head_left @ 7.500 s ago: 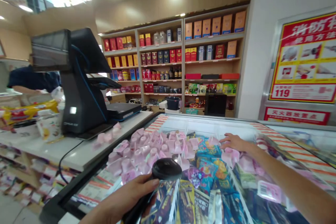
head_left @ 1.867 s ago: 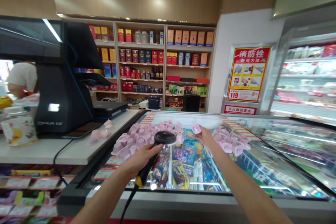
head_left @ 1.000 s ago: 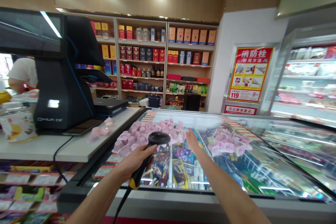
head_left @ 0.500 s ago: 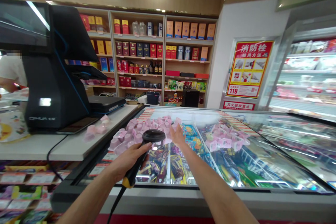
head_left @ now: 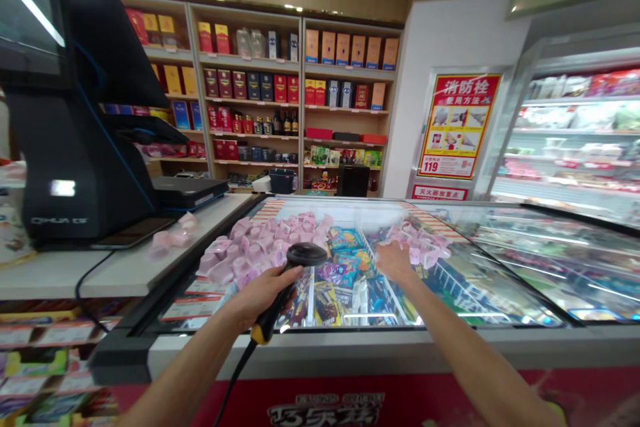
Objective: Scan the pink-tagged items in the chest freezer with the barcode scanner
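Note:
My left hand (head_left: 273,293) is wrapped round the handle of a black and yellow barcode scanner (head_left: 306,255), its head tilted forward above the glass top of a chest freezer (head_left: 280,340). Past the scanner lies a big pile of small pink cup-shaped packs (head_left: 260,243). My right hand (head_left: 396,261) is over the glass at the near left edge of a smaller group of pink packs (head_left: 423,245). Its fingers look curled; whatever they may hold is hidden. Through the glass, colourful ice cream packets (head_left: 345,260) show in wire-divided sections.
On the left, a black checkout terminal (head_left: 85,147) stands on a white counter (head_left: 125,273) with a few pink packs (head_left: 175,237). The scanner's cable (head_left: 235,373) hangs down in front. Shelves of boxed goods (head_left: 250,83) line the back; a lit fridge (head_left: 575,133) is at right.
My right hand has moved right, from the edge of the big pile to the smaller group. The scanner stays in my left hand, slightly further right. The view has shifted right.

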Action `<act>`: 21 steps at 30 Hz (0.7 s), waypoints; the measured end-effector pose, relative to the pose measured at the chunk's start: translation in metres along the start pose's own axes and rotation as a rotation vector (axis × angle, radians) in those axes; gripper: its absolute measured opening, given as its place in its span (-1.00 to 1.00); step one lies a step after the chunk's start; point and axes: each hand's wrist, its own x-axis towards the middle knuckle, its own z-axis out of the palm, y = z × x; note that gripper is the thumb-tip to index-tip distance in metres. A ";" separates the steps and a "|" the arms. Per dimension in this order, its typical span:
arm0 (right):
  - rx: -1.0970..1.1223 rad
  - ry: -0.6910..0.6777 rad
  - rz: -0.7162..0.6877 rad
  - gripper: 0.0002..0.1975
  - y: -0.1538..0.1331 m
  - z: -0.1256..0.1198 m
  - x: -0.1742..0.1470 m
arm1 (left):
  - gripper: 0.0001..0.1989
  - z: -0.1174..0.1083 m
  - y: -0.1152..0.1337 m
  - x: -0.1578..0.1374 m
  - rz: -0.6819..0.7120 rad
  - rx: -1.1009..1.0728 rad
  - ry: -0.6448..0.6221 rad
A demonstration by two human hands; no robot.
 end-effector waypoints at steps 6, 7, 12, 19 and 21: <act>0.326 0.188 0.080 -0.71 -0.007 -0.003 0.014 | -0.68 -0.003 0.004 -0.007 -0.008 -0.013 0.029; 0.486 0.224 0.150 -0.68 -0.011 -0.003 0.019 | -0.68 -0.004 0.006 -0.008 -0.008 -0.009 0.035; 1.484 0.080 0.498 -0.74 -0.042 0.004 0.039 | -0.67 -0.002 0.016 -0.011 0.013 -0.003 0.029; 1.832 -0.047 0.651 -0.93 -0.068 0.011 0.049 | -0.69 -0.001 0.021 -0.014 0.024 0.013 0.017; 1.844 -0.058 0.672 -0.94 -0.070 0.012 0.051 | -0.68 -0.002 0.021 -0.014 0.023 0.004 0.009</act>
